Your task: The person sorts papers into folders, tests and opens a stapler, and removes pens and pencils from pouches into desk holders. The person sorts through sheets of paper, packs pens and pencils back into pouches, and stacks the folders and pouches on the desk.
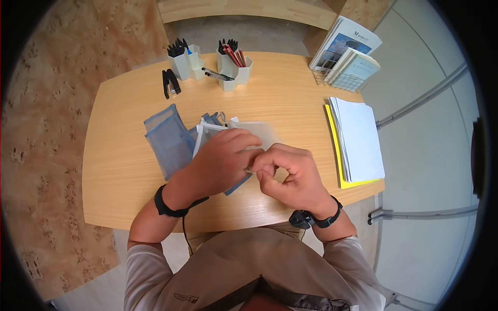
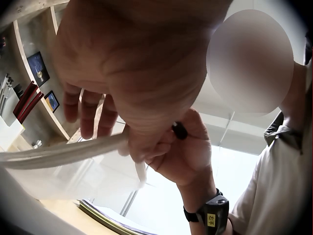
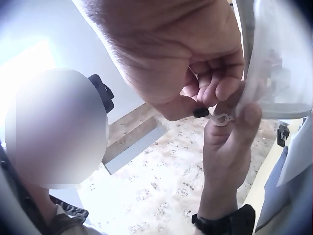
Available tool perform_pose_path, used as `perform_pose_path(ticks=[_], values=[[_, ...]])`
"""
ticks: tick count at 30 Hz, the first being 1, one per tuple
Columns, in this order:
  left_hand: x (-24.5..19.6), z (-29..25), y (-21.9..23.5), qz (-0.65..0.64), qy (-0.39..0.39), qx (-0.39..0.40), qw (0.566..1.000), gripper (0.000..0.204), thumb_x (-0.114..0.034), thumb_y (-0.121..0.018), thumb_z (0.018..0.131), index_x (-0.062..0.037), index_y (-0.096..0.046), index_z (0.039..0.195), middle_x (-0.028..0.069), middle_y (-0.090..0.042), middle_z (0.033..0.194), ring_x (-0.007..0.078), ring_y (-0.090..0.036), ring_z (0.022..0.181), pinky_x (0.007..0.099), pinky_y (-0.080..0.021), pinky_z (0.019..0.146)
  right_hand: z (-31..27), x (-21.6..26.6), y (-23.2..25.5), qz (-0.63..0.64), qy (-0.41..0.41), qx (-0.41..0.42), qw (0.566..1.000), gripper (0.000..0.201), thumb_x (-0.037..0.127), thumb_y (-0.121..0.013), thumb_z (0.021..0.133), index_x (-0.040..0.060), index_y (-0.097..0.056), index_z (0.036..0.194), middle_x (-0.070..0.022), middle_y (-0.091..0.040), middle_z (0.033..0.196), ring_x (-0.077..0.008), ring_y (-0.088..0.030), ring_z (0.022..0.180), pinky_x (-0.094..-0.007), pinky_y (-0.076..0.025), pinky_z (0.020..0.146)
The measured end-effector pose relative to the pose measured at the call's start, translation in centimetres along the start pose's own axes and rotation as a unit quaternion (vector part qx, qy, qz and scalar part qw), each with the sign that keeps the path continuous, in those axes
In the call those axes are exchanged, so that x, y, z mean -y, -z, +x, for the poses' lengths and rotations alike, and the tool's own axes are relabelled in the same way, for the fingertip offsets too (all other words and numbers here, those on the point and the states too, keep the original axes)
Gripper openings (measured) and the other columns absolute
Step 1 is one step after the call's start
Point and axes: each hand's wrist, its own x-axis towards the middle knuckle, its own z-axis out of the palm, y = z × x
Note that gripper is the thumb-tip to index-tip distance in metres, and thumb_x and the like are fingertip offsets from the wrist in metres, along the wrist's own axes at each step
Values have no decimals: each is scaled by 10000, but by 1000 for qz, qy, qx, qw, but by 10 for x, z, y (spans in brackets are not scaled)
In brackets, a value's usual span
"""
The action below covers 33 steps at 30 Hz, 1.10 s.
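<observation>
My left hand [image 1: 220,160] grips the end of a translucent white zip pouch [image 3: 281,73], its thumb pressed at the pouch's edge in the right wrist view. Close against it, my right hand [image 1: 295,176] pinches a small black-tipped zipper pull [image 3: 201,112] with a white loop [image 3: 222,119] at the pouch's corner. The pale zip band [image 2: 63,151] runs out from the left fingers in the left wrist view. Beneath and beside the left hand lie blue mesh pouches [image 1: 168,140] on the table. Both hands cover much of the white pouch in the head view.
Across the desk [image 1: 280,98], a black stapler [image 1: 170,83] and pen holders [image 1: 226,67] with pens and red pencils stand toward the back. At right are a wire rack [image 1: 342,85] of books and a paper stack [image 1: 358,140] over a yellow folder [image 1: 336,150].
</observation>
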Motion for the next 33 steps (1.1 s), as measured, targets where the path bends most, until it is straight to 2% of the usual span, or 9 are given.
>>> perform_pose_path(ticks=[2, 4, 11, 14, 16, 23, 26, 28, 33], values=[[2, -1, 0, -4, -7, 24, 1000, 301, -155, -759, 791, -56, -696, 1068, 73, -673, 1113, 323, -639, 1043, 428, -508, 923, 1, 0, -2, 5, 5, 9, 1000, 184, -14, -699, 812, 41, -706, 987, -96, -636, 840, -203, -623, 684, -292, -503, 630], [0, 2, 4, 19, 0, -44, 999, 184, -159, -757, 822, -91, -696, 981, 47, -665, 984, 292, -639, 929, 415, -508, 817, 9, -5, 0, -102, 145, -94, 980, 235, 5, -719, 821, 47, -703, 1051, -96, -662, 933, -242, -640, 721, -322, -524, 644], [-9, 6, 13, -71, 10, -58, 996, 151, -182, -751, 880, -76, -704, 977, 82, -659, 885, 289, -637, 836, 397, -500, 731, 2, -18, -10, -153, 84, -99, 980, 246, 29, -746, 858, 52, -702, 1099, -106, -670, 964, -299, -655, 756, -382, -538, 660], [-8, 0, 21, -30, 69, -101, 992, 129, -175, -706, 934, -46, -702, 950, 115, -661, 862, 308, -624, 790, 386, -497, 681, 2, -20, -9, -183, 99, -107, 972, 214, 38, -755, 865, 49, -712, 1075, -107, -669, 919, -290, -656, 756, -379, -531, 651], [-12, 0, 32, -93, 139, -102, 981, 131, -167, -704, 948, -38, -694, 935, 120, -642, 822, 289, -601, 724, 367, -477, 643, 4, -19, -7, -175, 118, -146, 967, 177, 19, -756, 860, 48, -725, 1032, -101, -665, 875, -271, -652, 747, -369, -528, 645], [-17, 0, 35, -79, 110, -115, 984, 91, -124, -728, 929, -55, -670, 927, 103, -621, 796, 305, -587, 701, 367, -471, 627, 3, -11, 0, -181, 146, -136, 963, 163, 7, -764, 844, 26, -730, 1003, -88, -663, 858, -254, -645, 752, -355, -525, 645], [1, -2, 42, -38, 121, -172, 977, 84, -103, -707, 936, -32, -665, 918, 116, -630, 808, 310, -597, 716, 359, -486, 644, -1, -5, 19, -211, 164, -210, 941, 132, 8, -751, 869, 6, -722, 998, -83, -672, 871, -210, -641, 760, -324, -524, 655], [17, -5, 51, -10, 177, -185, 967, 109, -108, -684, 956, -12, -662, 908, 119, -637, 805, 287, -607, 720, 346, -490, 661, -7, -8, 31, -58, 74, -315, 945, 110, 41, -720, 936, -10, -704, 1032, -62, -674, 893, -146, -619, 774, -286, -514, 677], [27, -5, 62, -41, 207, -198, 957, 179, -155, -661, 993, 3, -667, 908, 106, -648, 794, 235, -598, 712, 330, -478, 672, -2, -40, 35, 172, 37, -334, 926, 175, 118, -671, 1008, -26, -677, 1109, -28, -658, 910, -97, -595, 793, -256, -512, 716]])
